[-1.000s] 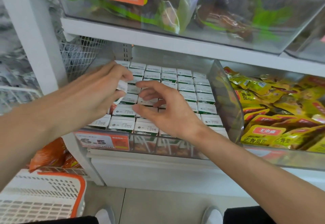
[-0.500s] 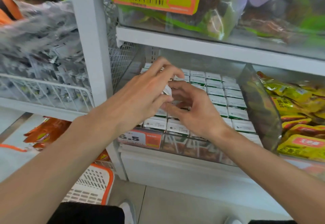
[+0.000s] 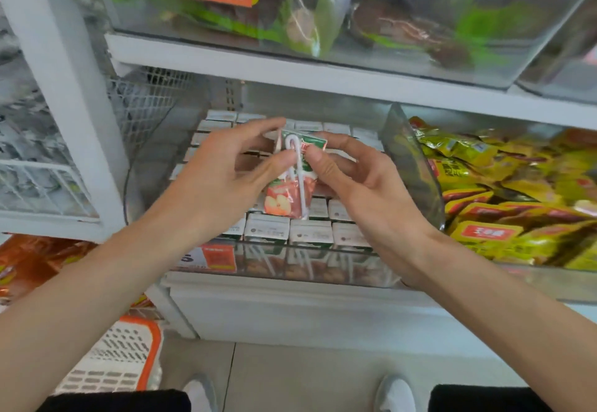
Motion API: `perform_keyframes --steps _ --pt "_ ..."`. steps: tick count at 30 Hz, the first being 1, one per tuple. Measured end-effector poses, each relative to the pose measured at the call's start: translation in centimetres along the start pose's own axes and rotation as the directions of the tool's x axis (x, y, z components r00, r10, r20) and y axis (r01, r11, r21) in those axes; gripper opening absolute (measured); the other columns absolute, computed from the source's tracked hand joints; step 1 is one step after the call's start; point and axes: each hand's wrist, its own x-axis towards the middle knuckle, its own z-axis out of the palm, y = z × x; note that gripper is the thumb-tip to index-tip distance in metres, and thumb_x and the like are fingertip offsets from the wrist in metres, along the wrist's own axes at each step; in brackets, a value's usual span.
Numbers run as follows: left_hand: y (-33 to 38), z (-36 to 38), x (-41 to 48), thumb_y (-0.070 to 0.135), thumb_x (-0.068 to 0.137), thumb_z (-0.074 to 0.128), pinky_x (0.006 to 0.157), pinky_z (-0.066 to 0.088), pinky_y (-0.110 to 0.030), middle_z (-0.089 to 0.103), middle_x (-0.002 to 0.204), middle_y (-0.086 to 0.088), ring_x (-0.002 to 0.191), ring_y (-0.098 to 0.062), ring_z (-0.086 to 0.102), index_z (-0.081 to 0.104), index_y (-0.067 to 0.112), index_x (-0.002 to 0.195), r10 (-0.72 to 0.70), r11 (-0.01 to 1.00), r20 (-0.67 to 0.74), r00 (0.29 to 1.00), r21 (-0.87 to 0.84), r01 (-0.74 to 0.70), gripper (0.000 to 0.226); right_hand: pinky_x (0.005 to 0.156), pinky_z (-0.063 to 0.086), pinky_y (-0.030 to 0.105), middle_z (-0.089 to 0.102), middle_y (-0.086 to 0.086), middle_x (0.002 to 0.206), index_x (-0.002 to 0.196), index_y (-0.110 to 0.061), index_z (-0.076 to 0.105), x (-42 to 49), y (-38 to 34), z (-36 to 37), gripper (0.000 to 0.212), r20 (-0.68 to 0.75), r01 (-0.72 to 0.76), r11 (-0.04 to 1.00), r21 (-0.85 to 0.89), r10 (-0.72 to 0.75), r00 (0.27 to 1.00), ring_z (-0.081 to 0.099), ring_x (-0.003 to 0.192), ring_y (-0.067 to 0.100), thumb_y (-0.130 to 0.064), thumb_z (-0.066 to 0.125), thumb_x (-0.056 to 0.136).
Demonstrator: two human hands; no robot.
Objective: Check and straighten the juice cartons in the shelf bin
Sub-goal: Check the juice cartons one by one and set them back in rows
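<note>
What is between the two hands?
One juice carton, straw facing the camera, pinched by left hand and right hand above the shelf bin; head view.

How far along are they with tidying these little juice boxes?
Looks done: most cartons in the clear bin stand upright in neat rows. In hand: the left hand and right hand both pinch one juice carton above the rows, straw side facing up, apparently being checked. Left: setting it back upright in the bin, and probably checking others.
</note>
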Motion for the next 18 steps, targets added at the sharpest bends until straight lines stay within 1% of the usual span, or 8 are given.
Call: perform_keyframes --steps 2,4,6,8,9,13,15,18 --pt "0.3 1.0 0.0 0.044 0.097 0.06 0.106 0.053 -0.026 0.075 0.123 0.016 0.115 0.004 0.069 0.061 0.031 0.144 -0.046 0.994 0.044 0.998 -0.097 0.05 0.049 0.097 0.061 0.032 0.083 0.007 0.106 0.127 -0.013 0.06 -0.7 -0.1 -1.0 0.031 -0.025 -0.03 0.999 0.042 0.031 0.999 0.08 0.099 0.022 -0.026 0.069 0.101" --pt "0.5 1.9 -0.1 0.033 0.104 0.055 0.101 0.057 -0.03 0.078 0.116 0.017 0.109 0.001 0.073 0.069 0.03 0.133 -0.085 0.977 0.108 0.99 -0.185 0.104 0.032 0.095 0.062 0.033 0.083 0.01 0.103 0.121 -0.013 0.058 -1.2 -0.2 -1.9 0.027 -0.039 -0.05 0.996 0.077 0.054 0.998 0.08 0.098 0.025 -0.026 0.07 0.1" --pt "0.4 2.5 -0.3 0.028 0.107 0.053 0.092 0.061 -0.025 0.08 0.11 0.014 0.104 -0.006 0.076 0.072 0.03 0.125 -0.118 0.954 0.156 0.981 -0.257 0.155 0.026 0.095 0.063 0.037 0.082 0.012 0.105 0.122 -0.01 0.058 -1.5 -0.3 -2.5 0.031 -0.06 -0.058 0.997 0.053 0.061 0.996 0.08 0.099 0.029 -0.026 0.071 0.099" --pt "0.3 2.7 -0.4 0.025 0.108 0.051 0.085 0.059 -0.016 0.081 0.109 0.012 0.102 -0.008 0.077 0.071 0.03 0.124 -0.134 0.938 0.195 0.972 -0.291 0.187 0.026 0.092 0.064 0.039 0.079 0.015 0.113 0.122 -0.009 0.061 -1.7 -0.2 -2.9 0.033 -0.102 -0.059 0.998 0.012 0.06 0.993 0.079 0.1 0.03 -0.026 0.073 0.097" --pt "0.2 2.7 -0.5 0.023 0.109 0.05 0.084 0.058 -0.015 0.081 0.11 0.012 0.103 -0.008 0.077 0.07 0.031 0.126 -0.138 0.935 0.216 0.967 -0.293 0.199 0.027 0.09 0.065 0.038 0.076 0.015 0.116 0.122 -0.009 0.064 -1.8 -0.1 -3.1 0.032 -0.123 -0.064 0.998 0.002 0.063 0.99 0.079 0.1 0.03 -0.026 0.074 0.096" --pt "-0.2 2.8 -0.7 0.011 0.107 0.053 0.088 0.059 -0.018 0.079 0.116 0.01 0.105 -0.011 0.077 0.064 0.03 0.138 -0.146 0.923 0.263 0.954 -0.312 0.227 0.038 0.084 0.064 0.032 0.074 0.021 0.118 0.125 -0.007 0.069 -2.0 0.0 -3.8 0.034 -0.162 -0.096 0.995 0.04 0.102 0.982 0.078 0.103 0.025 -0.024 0.075 0.097" --pt "-0.4 2.9 -0.7 0.01 0.104 0.058 0.087 0.06 -0.019 0.08 0.116 0.008 0.106 -0.012 0.077 0.062 0.03 0.141 -0.146 0.916 0.262 0.954 -0.327 0.23 0.042 0.083 0.063 0.029 0.074 0.023 0.12 0.129 -0.004 0.068 -2.0 -0.1 -4.0 0.036 -0.156 -0.11 0.992 0.068 0.12 0.981 0.078 0.102 0.024 -0.023 0.073 0.098" --pt "-0.6 3.1 -0.7 0.015 0.102 0.06 0.086 0.06 -0.018 0.08 0.116 0.007 0.108 -0.013 0.076 0.06 0.034 0.142 -0.13 0.903 0.287 0.949 -0.36 0.232 0.044 0.083 0.062 0.029 0.075 0.02 0.12 0.13 -0.003 0.068 -2.1 -0.1 -4.3 0.037 -0.144 -0.122 0.988 0.099 0.135 0.98 0.078 0.101 0.022 -0.023 0.072 0.099"
